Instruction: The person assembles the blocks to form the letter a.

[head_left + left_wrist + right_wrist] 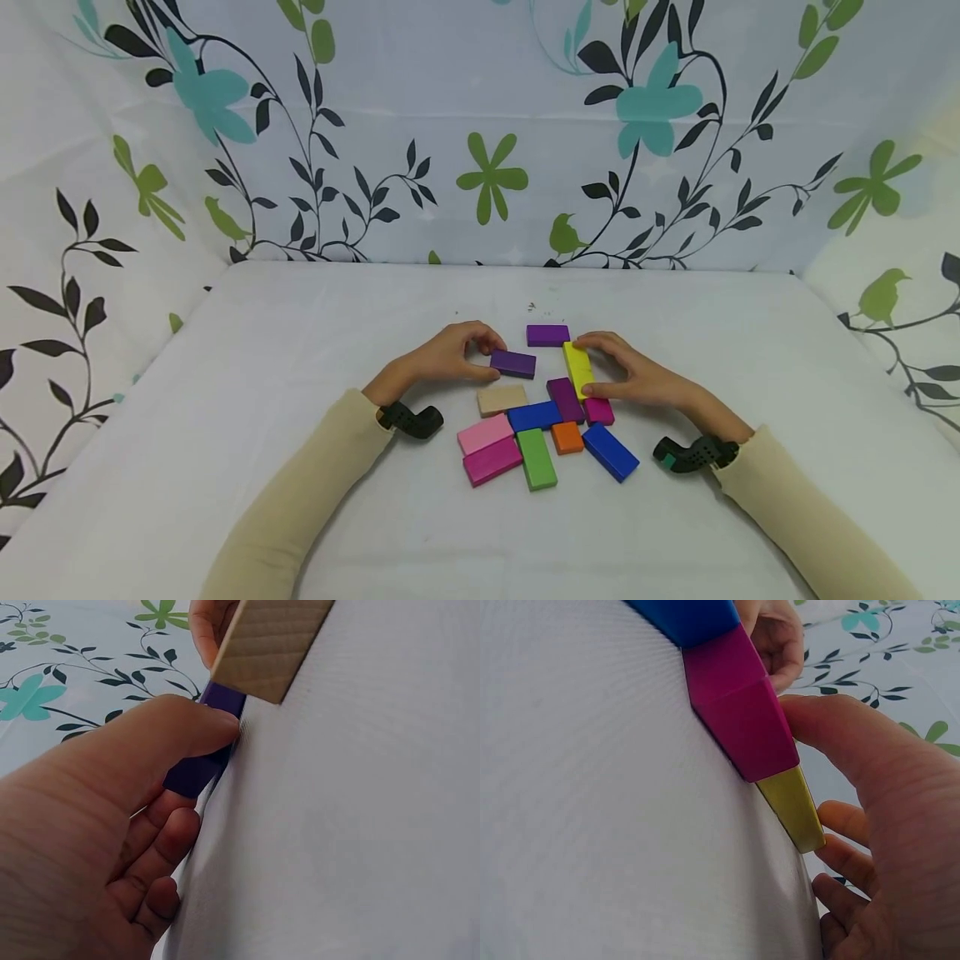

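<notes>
Narrowly pinches purple block [513, 364] left of yellow block [577, 368] with left hand [453, 354], spans latter lengthwise with right hand [637, 375]; likely light, rigid; grip edges.

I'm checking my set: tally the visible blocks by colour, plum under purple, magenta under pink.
Purple blocks: 3
Pink blocks: 3
Blue blocks: 2
Yellow block: 1
Tan block: 1
Green block: 1
Orange block: 1
Total: 12
</notes>
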A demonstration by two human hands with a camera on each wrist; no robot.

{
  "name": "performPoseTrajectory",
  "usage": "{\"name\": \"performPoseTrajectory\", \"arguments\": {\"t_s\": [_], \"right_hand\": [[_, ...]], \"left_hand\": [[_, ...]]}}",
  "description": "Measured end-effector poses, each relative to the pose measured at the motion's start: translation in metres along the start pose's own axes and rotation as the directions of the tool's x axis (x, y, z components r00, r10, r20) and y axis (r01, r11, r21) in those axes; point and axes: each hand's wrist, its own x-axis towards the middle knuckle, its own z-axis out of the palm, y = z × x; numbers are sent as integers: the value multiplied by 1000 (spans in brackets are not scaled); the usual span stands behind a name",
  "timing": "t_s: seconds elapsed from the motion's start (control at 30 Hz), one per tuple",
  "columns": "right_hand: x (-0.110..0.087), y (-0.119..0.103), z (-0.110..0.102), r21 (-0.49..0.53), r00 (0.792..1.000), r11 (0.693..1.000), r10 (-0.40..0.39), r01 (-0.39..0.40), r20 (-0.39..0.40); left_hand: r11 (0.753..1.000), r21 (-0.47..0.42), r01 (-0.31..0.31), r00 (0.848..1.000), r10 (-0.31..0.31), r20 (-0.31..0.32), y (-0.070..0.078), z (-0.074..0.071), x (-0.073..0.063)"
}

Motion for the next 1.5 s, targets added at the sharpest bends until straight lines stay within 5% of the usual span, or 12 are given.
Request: {"name": "performPoseTrajectory", "arguments": {"t_s": [1.0, 1.5], "right_hand": [[-1, 1, 0, 2, 1000, 1000, 13, -13, -2], [-1, 3, 1, -8, 1000, 1000, 13, -13, 1]], "left_hand": [[997, -7, 82, 996, -82, -26, 3, -5, -2], [991, -9, 131, 986, -131, -100, 1, -2, -1]]}}
